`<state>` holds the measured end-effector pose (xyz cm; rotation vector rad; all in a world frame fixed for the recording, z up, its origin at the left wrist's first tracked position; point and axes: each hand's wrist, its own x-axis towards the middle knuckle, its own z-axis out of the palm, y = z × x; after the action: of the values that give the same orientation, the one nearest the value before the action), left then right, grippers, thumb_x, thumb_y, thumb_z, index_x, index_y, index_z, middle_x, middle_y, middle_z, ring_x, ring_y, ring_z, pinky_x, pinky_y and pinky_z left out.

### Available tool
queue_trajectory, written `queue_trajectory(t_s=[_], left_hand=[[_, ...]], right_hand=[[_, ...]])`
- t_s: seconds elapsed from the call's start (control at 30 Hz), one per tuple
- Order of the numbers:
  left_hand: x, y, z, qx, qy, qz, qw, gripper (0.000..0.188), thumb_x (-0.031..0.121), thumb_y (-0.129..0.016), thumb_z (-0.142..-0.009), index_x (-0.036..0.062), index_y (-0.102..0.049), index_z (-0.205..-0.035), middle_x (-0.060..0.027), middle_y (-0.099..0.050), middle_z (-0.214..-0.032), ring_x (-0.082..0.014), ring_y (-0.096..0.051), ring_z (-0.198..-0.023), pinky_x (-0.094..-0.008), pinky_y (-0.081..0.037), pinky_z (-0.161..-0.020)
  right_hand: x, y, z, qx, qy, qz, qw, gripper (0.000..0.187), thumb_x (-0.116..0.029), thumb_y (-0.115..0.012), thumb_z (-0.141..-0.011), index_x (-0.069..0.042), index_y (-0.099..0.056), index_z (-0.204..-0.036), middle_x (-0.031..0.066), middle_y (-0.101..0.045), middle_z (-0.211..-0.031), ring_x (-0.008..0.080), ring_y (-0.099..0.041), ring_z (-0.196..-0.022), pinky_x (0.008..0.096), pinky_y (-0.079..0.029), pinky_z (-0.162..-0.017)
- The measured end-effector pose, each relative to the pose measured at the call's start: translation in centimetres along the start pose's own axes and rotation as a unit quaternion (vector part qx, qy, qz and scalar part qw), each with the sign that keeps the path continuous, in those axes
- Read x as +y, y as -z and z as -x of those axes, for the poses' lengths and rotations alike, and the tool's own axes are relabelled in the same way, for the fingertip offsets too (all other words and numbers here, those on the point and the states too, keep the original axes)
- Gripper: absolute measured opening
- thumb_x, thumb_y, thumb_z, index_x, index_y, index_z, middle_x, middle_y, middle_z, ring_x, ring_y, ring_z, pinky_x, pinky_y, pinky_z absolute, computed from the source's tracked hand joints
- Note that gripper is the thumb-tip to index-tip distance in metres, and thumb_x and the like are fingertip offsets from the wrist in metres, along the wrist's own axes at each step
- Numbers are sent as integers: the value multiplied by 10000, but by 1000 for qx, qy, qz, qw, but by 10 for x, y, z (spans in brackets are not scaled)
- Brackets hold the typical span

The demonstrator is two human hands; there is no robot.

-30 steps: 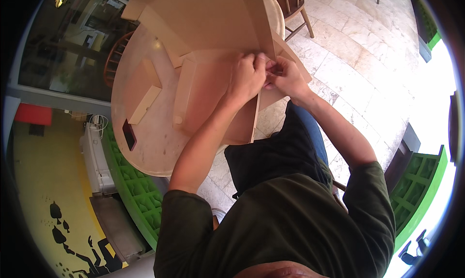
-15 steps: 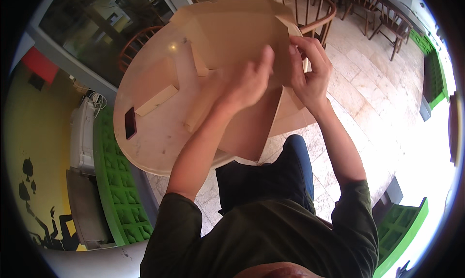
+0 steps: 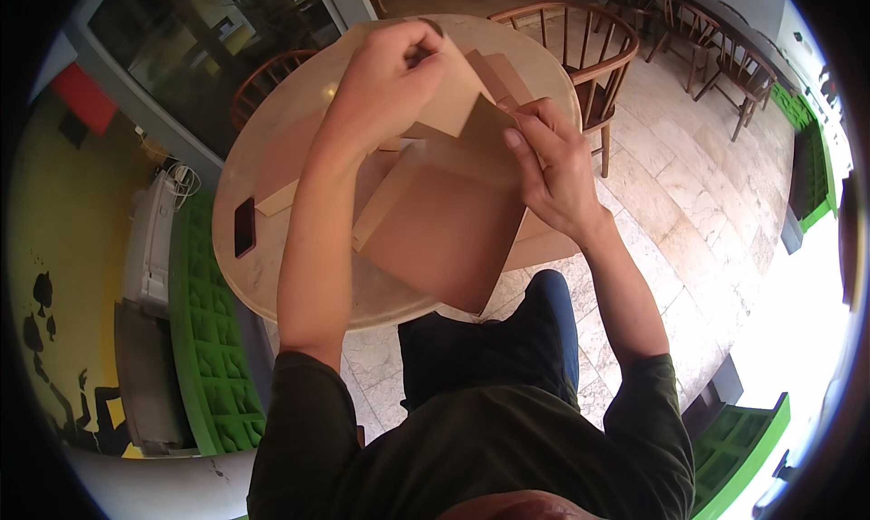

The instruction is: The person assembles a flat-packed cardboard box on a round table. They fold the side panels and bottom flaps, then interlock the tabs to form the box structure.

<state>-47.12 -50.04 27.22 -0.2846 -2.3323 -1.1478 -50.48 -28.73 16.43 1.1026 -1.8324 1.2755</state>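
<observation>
A brown cardboard box [image 3: 444, 221], partly folded up, lies tilted on the near right of the round table, its near corner reaching past the table's edge. My left hand [image 3: 390, 85] is raised over its far side, fingers curled round a raised flap [image 3: 450, 98] of the box. My right hand [image 3: 555, 162] pinches the box's far right corner between thumb and fingers, where the flap meets the side wall. The left fingertips are partly hidden behind the hand.
The round table [image 3: 326, 289] also bears a dark phone [image 3: 245, 227] and another cardboard box [image 3: 279, 198] at left. More cardboard [image 3: 544, 245] sticks out under the box at right. Wooden chairs [image 3: 594, 67] stand at the far side. A green panel [image 3: 213, 339] is at left.
My left hand has moved up and left and closed on the flap. The raised far panel has folded down, opening the box's inside to view. My right hand has dropped slightly, still pinching.
</observation>
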Motion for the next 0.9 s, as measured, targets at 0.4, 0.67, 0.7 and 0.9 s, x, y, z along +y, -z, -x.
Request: queue_trajectory(t_s=[0.4, 0.67, 0.7, 0.9], left_hand=[[-6, -4, 48, 76, -117, -126, 982, 82, -33, -737, -927, -44, -658, -908, -122, -678, -865, -188, -663, -761, -316, -495, -680], [-20, -63, 73, 125, -127, -1, 984, 38, -42, -734, -944, -50, -714, -976, -96, -696, -906, -215, -667, -793, -325, -533, -764], [-22, -69, 75, 134, -104, 57, 984, 63, -41, -733, -949, -51, -710, -1006, -90, -699, -910, -198, -667, -806, -316, -537, -782], [-16, -75, 79, 167, -100, 177, 965, 131, -18, -709, -997, -60, -660, -1111, -56, -691, -943, -119, -653, -868, -264, -539, -857]], right_hand=[[-6, 0, -4, 45, -162, -165, 972, 62, -54, -745, -991, -14, -717, -953, -65, -571, -727, 15, -453, -647, 232, -355, -582], [-15, -16, -2, 58, -215, -312, 924, 51, -37, -742, -1010, -16, -695, -1015, -87, -607, -752, -26, -483, -683, 184, -346, -587], [-15, -18, -3, 66, -202, -304, 929, 56, -32, -745, -1006, -14, -693, -1013, -87, -603, -750, -25, -480, -678, 184, -346, -585], [-18, -24, -5, 82, -165, -219, 958, 93, -25, -773, -981, -6, -687, -1010, -85, -576, -766, -15, -459, -660, 187, -348, -583]])
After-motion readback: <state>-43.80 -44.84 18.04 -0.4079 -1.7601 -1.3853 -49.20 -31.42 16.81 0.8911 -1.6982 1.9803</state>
